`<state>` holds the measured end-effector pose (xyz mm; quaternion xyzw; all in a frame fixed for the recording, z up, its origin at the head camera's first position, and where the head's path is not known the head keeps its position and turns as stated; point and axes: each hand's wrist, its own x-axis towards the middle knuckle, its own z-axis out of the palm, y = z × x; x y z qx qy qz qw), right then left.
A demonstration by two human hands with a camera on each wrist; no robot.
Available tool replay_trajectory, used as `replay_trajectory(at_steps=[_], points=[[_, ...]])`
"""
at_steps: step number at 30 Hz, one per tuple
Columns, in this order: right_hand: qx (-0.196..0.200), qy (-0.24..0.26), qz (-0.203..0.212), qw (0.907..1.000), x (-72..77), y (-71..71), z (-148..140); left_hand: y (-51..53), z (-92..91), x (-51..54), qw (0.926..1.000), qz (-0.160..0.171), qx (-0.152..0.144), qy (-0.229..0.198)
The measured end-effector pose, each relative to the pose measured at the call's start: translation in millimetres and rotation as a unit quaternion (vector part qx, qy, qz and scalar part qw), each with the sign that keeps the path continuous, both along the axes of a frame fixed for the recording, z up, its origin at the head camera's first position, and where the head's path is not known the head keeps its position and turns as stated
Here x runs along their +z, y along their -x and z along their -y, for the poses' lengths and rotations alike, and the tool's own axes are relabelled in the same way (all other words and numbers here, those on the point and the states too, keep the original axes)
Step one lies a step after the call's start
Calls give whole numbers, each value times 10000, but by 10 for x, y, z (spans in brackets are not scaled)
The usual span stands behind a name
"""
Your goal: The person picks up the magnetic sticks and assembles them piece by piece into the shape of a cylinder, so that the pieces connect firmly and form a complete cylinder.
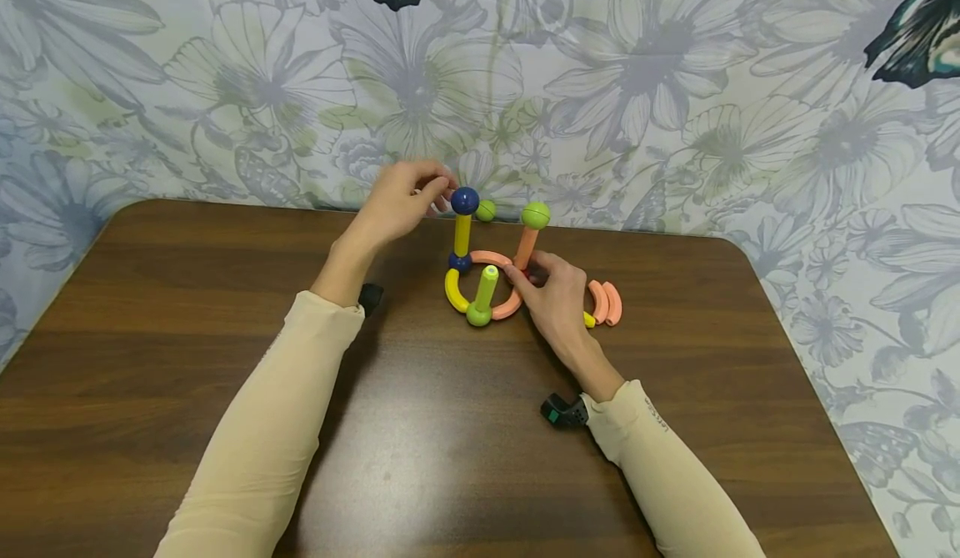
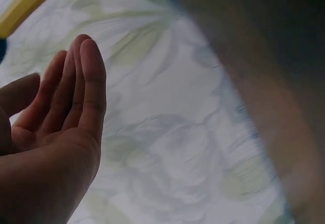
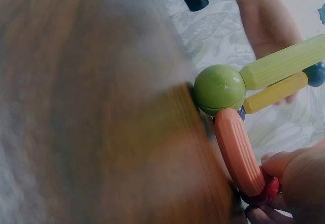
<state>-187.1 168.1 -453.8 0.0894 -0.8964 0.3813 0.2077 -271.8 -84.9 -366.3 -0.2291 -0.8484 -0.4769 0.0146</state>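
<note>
A ring of curved rods and balls lies on the table, with a yellow curved rod (image 1: 455, 291) at its left and a green ball (image 3: 220, 89) at the front. Upright rods rise from it: a yellow one topped by a blue ball (image 1: 465, 201), an orange one topped by a green ball (image 1: 536, 214), and a short green one (image 1: 486, 287). The left hand (image 1: 405, 199) (image 2: 66, 117) is beside the blue top ball, fingers extended, holding nothing visible. With thumb and fingers, the right hand (image 1: 557, 295) (image 3: 304, 183) pinches the red ball (image 3: 266, 188) at the orange rod's base.
Two orange curved pieces (image 1: 606, 303) and a yellow piece (image 1: 589, 320) lie right of the right hand. Another green ball (image 1: 486, 210) is behind the structure near the table's back edge. Floral cloth (image 1: 420, 82) stands behind the brown table (image 1: 420, 424).
</note>
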Motion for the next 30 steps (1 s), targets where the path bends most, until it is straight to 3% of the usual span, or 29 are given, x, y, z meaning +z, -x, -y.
replay_trajectory(at_steps=[5, 10, 17, 22, 24, 30], points=[[-34, -50, -2, 10000, 3, 0, -5, 104, -38, -165, 9977, 268, -219, 580], [-23, -50, 6, 10000, 2, 2, 0, 202, -78, -281, 9962, 326, -517, 613], [-116, -69, 83, 9999, 8, 8, -8, 334, -168, -376, 9925, -103, -694, 1002], [-115, -68, 1, 9999, 3, 12, -14, 439, -265, -398, 9809, -628, -954, 1576], [-125, -72, -22, 9999, -3, 12, -17, 472, -302, -403, 9755, -675, -1064, 1804], [-103, -56, 12, 9999, -9, 18, -14, 521, -389, -374, 9631, -238, -1180, 2408]])
